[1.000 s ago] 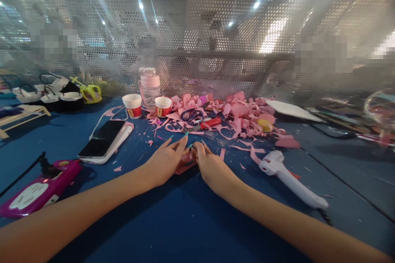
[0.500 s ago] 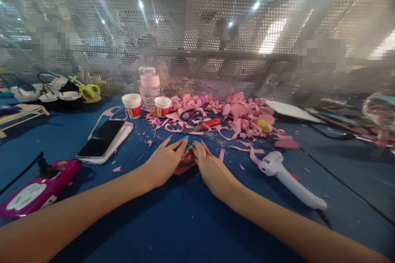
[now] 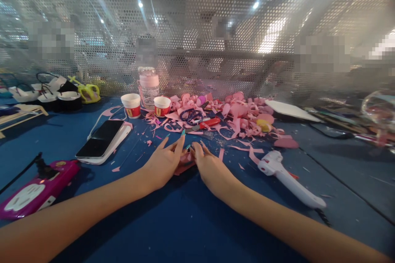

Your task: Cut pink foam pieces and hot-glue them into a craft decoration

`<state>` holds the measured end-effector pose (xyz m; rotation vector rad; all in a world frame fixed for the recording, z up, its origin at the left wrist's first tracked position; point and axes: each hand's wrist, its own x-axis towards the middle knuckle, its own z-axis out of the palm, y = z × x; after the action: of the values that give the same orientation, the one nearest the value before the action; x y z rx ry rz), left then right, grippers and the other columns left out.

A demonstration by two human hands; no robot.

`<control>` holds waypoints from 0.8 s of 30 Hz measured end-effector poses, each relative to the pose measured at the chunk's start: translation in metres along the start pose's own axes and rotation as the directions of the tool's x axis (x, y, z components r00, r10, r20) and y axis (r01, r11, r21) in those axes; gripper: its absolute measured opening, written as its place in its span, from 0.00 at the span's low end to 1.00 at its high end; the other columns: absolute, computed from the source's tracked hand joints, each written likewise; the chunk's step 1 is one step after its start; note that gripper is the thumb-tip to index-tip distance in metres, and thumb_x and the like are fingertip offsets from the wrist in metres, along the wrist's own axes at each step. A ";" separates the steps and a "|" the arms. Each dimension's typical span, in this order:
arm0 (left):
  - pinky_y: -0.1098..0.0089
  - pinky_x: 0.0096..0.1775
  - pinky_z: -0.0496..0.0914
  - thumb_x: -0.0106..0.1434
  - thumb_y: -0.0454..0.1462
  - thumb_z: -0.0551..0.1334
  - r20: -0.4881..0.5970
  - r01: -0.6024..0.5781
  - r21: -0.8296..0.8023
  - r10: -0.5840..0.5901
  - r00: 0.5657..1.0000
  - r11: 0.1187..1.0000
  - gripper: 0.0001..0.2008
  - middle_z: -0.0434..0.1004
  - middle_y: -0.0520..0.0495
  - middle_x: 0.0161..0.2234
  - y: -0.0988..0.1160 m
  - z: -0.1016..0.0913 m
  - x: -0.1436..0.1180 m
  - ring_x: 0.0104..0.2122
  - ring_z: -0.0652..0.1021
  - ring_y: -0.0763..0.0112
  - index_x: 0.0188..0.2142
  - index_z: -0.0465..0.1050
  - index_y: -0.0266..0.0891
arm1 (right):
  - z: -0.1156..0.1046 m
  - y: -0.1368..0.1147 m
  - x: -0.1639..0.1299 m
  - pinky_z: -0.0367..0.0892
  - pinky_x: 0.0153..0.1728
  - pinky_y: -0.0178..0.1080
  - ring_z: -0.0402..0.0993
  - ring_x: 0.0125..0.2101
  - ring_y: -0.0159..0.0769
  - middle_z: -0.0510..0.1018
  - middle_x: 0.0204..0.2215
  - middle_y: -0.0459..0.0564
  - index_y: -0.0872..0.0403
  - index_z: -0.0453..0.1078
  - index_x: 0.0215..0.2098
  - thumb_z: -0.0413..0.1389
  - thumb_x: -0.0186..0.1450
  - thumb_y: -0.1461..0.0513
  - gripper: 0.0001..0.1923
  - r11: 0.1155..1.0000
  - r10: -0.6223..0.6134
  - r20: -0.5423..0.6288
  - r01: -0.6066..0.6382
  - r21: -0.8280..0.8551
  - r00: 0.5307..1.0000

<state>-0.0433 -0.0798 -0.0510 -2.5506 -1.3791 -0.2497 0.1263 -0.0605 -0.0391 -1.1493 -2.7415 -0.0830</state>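
My left hand (image 3: 165,160) and my right hand (image 3: 210,166) meet at the middle of the blue table, both closed on a small pink paper piece (image 3: 184,167). Most of that piece is hidden beneath my fingers, so its full shape does not show. The left index finger points forward, its long teal nail near the blade of a red-handled knife (image 3: 210,123). Behind the knife lie scissors with dark blue handles (image 3: 190,116), among a heap of pink paper scraps (image 3: 239,111). To the right rests a white hot glue gun (image 3: 293,183) with a black cord.
On the left are a phone (image 3: 100,139) on a white object, and a magenta power strip (image 3: 40,189). Two paper cups (image 3: 131,105) and a clear bottle (image 3: 149,90) stand at the back. A white board (image 3: 290,111) lies behind right, before a perforated metal screen (image 3: 185,49).
My left index finger has straightened and reaches slightly farther forward. Both hands stay at the pink paper piece, and the things on the table have not moved.
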 end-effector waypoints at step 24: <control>0.52 0.53 0.54 0.63 0.35 0.51 -0.114 0.163 -0.161 -0.183 0.977 0.973 0.37 0.68 0.37 0.50 0.007 -0.006 -0.004 0.56 0.60 0.63 0.59 0.21 0.29 | 0.000 0.003 -0.007 0.64 0.43 0.39 0.74 0.35 0.37 0.75 0.37 0.62 0.67 0.53 0.49 0.44 0.56 0.75 0.22 0.999 -0.015 -0.055 0.017 0.041 0.998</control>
<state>-0.0395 -0.0884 -0.0472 -2.4811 -1.5899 -0.5590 0.1336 -0.0634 -0.0402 -1.0978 -2.6921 -0.0589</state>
